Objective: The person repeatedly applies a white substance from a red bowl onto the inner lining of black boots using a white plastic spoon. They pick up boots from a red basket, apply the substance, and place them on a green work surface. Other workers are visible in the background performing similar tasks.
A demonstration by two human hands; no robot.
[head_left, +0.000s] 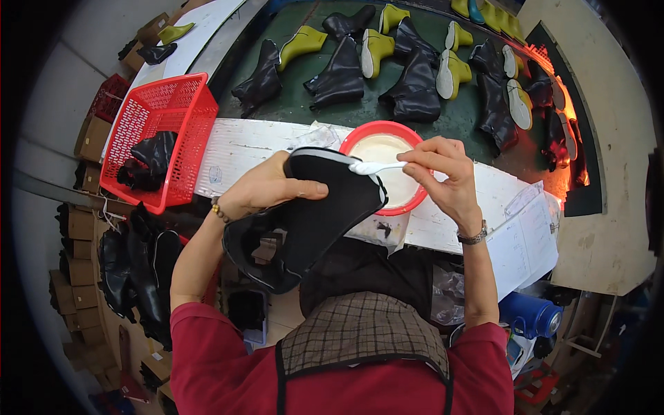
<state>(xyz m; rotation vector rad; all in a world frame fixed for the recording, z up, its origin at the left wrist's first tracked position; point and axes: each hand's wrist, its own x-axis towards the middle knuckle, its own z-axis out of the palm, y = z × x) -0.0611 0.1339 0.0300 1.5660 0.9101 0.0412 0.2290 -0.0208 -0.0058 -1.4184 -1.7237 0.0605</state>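
Observation:
My left hand (257, 191) grips a black boot upper (319, 220), thumb across its flat underside and fingers behind. A pale strip runs along the edge of the upper's far end. In my right hand (443, 171), a slim white brush (382, 167) is pinched between thumb and fingers. The brush's head touches the edge of the upper, where white paste shows. Just beyond, partly covered by the upper and my right hand, stands a red bowl (365, 129) holding creamy white liquid (400, 196).
A white board (238, 146) supports the bowl. At left, a red basket (191, 123) holds black uppers. Black uppers and yellow-green shoe forms (377, 52) lie on the dark green belt (297, 104), beside a glowing orange heater (570, 111). Papers (523, 238) and a blue flask (529, 315) are at right.

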